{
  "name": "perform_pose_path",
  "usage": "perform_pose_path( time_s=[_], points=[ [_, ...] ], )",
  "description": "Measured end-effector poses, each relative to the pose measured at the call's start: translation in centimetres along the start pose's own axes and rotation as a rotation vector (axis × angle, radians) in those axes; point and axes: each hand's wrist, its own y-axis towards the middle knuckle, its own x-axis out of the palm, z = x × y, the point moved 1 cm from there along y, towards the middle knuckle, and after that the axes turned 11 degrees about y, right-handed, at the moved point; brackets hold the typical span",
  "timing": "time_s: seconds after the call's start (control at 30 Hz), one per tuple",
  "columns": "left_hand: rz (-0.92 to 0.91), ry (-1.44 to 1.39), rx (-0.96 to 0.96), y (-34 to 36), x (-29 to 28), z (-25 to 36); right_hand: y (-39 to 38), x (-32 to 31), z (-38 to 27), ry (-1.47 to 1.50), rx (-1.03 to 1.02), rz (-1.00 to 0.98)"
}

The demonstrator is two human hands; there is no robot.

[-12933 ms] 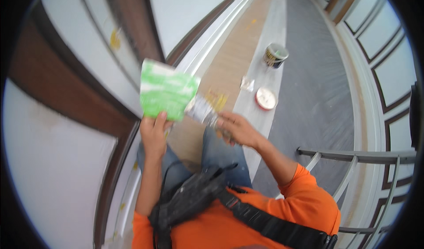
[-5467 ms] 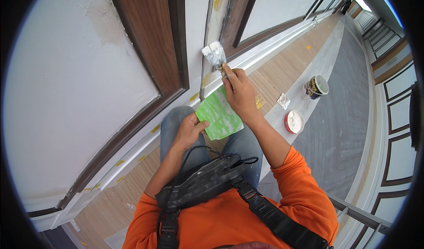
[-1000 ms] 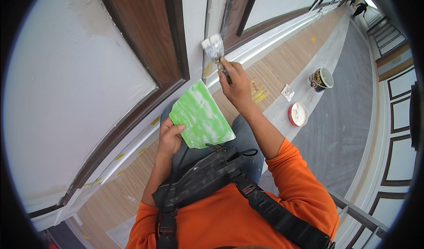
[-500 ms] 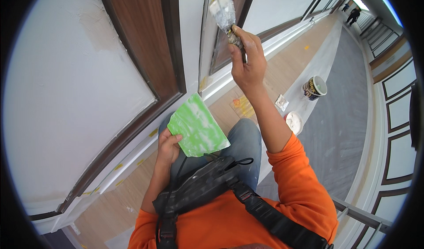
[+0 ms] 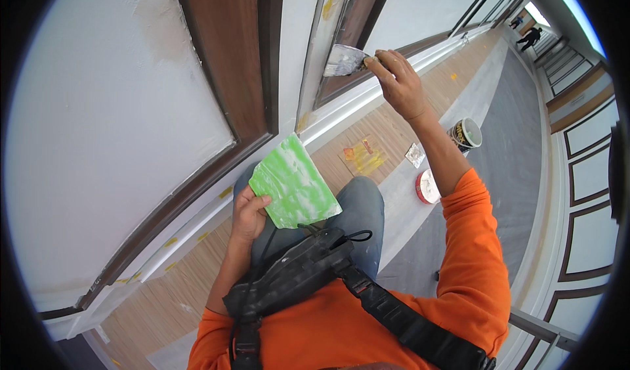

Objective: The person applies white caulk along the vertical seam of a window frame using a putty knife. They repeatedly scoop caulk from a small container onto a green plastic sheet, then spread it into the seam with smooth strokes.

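Note:
My left hand (image 5: 248,216) grips a flat green board (image 5: 294,183), streaked with white filler, over my knees. My right hand (image 5: 400,81) is closed on the handle of a putty knife (image 5: 343,61), whose white-smeared blade lies at the upright strip (image 5: 315,35) beside a brown-framed panel; I cannot tell if it touches. To my left is a white wall panel (image 5: 125,153) with a brown wooden frame (image 5: 220,42).
On the floor strip at my right stand a dark bucket (image 5: 467,133), a red tub (image 5: 426,187) and a small white-smeared square (image 5: 413,154). A grey metal rail (image 5: 538,326) is at lower right. Two distant people (image 5: 528,38) are down the corridor.
My right hand has moved up and to the right since a second ago, and the putty knife's blade has swung from upward to pointing left. My left hand and board moved slightly left.

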Motion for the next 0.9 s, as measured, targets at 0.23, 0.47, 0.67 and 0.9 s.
perform_pose_path(
  time_s=[0.23,0.47,0.67,0.9],
  points=[
    [0.006,0.009,-0.003,0.0,-0.3,0.2,1.5,0.5,0.1,-0.05,0.08,-0.043],
    [0.007,-0.014,-0.007,0.1,-0.2,0.0,-2.1,-0.1,-2.3,0.003,0.242,0.042],
    [-0.007,0.009,-0.021,0.2,-0.6,-0.3,1.6,0.6,-10.1,0.244,0.49,0.195],
    [-0.005,0.001,-0.01,0.2,-0.5,0.0,1.5,3.0,-12.9,0.298,0.637,0.198]
  ],
)
